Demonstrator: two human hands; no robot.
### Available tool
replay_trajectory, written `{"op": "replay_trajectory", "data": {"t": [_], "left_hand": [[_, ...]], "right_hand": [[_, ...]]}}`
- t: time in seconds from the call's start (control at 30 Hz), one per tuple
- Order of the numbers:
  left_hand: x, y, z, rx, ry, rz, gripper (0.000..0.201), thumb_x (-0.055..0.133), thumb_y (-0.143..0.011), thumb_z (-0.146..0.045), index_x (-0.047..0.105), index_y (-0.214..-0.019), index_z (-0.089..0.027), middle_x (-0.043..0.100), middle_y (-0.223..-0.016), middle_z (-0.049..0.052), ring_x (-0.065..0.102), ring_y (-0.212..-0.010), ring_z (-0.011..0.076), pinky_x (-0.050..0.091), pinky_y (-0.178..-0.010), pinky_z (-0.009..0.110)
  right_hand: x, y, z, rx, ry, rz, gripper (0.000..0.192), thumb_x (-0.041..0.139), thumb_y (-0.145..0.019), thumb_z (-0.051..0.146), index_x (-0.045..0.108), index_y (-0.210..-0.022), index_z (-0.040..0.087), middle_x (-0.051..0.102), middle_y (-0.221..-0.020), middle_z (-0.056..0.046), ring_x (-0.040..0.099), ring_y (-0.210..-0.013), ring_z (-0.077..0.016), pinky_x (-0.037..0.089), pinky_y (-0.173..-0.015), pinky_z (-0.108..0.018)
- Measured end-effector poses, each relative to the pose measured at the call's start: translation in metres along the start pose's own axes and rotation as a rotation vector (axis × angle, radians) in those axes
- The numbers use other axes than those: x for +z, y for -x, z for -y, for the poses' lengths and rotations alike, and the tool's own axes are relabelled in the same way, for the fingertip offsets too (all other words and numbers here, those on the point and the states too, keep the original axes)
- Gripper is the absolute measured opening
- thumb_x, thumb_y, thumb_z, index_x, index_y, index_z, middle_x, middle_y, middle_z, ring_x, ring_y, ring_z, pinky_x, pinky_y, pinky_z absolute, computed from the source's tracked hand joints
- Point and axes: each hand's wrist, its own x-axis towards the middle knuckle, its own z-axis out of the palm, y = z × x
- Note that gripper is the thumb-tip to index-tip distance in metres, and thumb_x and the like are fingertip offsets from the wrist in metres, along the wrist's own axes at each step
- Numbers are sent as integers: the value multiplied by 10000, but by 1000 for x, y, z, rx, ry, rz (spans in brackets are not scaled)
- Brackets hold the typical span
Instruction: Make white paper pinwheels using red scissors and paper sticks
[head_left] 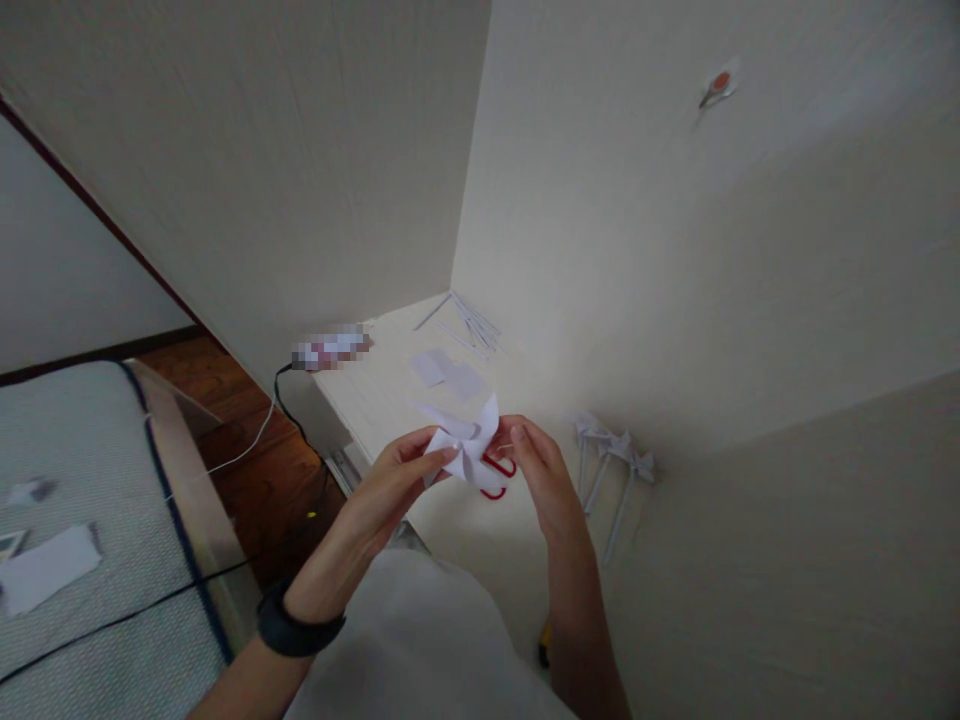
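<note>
A white paper pinwheel (pixel 466 440) with folded blades is held up over the white table. My left hand (pixel 401 480) pinches it, the thumb pressed near its centre. Close to the pinwheel's right side, my right hand (pixel 541 470) has its thumb and fingers together; a thin pale bit shows by the fingertips, too small to name. Below and between the hands lie red looped handles (pixel 495 492), likely of scissors, partly hidden by the pinwheel. Several finished paper pinwheels on sticks (pixel 619 445) lie to the right of my right hand.
Paper squares (pixel 450 375) and several thin white sticks (pixel 472 325) lie at the table's far corner, against the walls. A power strip (pixel 330 348), blurred out, sits at the left edge with cables hanging down. A mattress (pixel 97 470) with papers is at left.
</note>
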Motion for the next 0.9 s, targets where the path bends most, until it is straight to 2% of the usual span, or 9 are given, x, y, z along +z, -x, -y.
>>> {"op": "replay_trajectory", "data": {"t": [0.1, 0.17, 0.3, 0.43, 0.6, 0.67, 0.77, 0.83, 0.9], "left_hand": [[1, -12, 8, -2, -9, 2, 244, 847, -637, -297, 797, -845, -180, 758, -834, 41, 614, -748, 152, 461, -752, 243], [-1, -20, 13, 0, -12, 6, 247, 831, -664, -313, 796, -866, -174, 762, -845, 53, 626, -761, 166, 464, -779, 258], [-8, -31, 15, -38, -42, 56, 274, 799, -722, -326, 788, -956, -183, 774, -899, 67, 661, -811, 201, 475, -795, 274], [-10, -35, 12, -71, -41, 97, 294, 792, -745, -320, 785, -1003, -181, 778, -910, 77, 681, -827, 224, 487, -795, 281], [-17, -44, 12, -85, 34, 53, 293, 816, -723, -351, 795, -957, -177, 767, -840, 64, 678, -784, 211, 494, -760, 263], [-25, -48, 13, -105, 90, 30, 286, 819, -723, -362, 795, -935, -171, 758, -805, 60, 663, -720, 184, 487, -698, 242], [-40, -52, 12, -115, 165, -25, 265, 823, -725, -341, 792, -923, -169, 756, -804, 62, 658, -699, 165, 487, -672, 227], [-51, -55, 8, -102, 197, -66, 250, 835, -715, -324, 793, -907, -169, 758, -815, 61, 662, -722, 159, 496, -703, 222], [-60, -58, 3, -92, 215, -108, 238, 852, -696, -323, 795, -869, -171, 755, -806, 49, 651, -713, 139, 494, -710, 205]], "right_hand": [[4, 0, -8, 30, -4, 62, 493, 554, -852, 680, 673, -948, 211, 687, -839, -45, 642, -767, -193, 505, -712, -311], [9, -1, -17, 44, -10, 88, 493, 599, -826, 674, 657, -1021, 225, 692, -929, -55, 645, -868, -212, 509, -776, -322], [18, -4, -40, 142, -33, -7, 463, 686, -804, 579, 643, -1111, 235, 705, -959, -58, 644, -891, -218, 521, -787, -322], [23, -8, -54, 228, -49, -78, 442, 712, -796, 526, 644, -1109, 222, 718, -964, -60, 664, -845, -216, 533, -759, -331], [14, -23, -53, 187, -38, 44, 470, 652, -823, 608, 645, -1106, 233, 726, -1003, -73, 688, -922, -221, 544, -809, -345], [1, -40, -55, 170, 55, 57, 536, 575, -824, 699, 670, -1040, 217, 727, -959, -85, 702, -872, -227, 560, -779, -364], [-23, -84, -71, 177, 169, -81, 675, 462, -798, 806, 662, -1014, 199, 717, -1007, -107, 716, -827, -227, 574, -763, -390], [-35, -122, -91, 207, 242, -145, 572, 468, -879, 708, 655, -1007, 183, 704, -1033, -104, 713, -854, -220, 575, -763, -377], [-39, -164, -113, 248, 340, -192, 396, 517, -961, 513, 642, -1075, 154, 687, -1055, -92, 696, -869, -206, 580, -764, -383]]}}
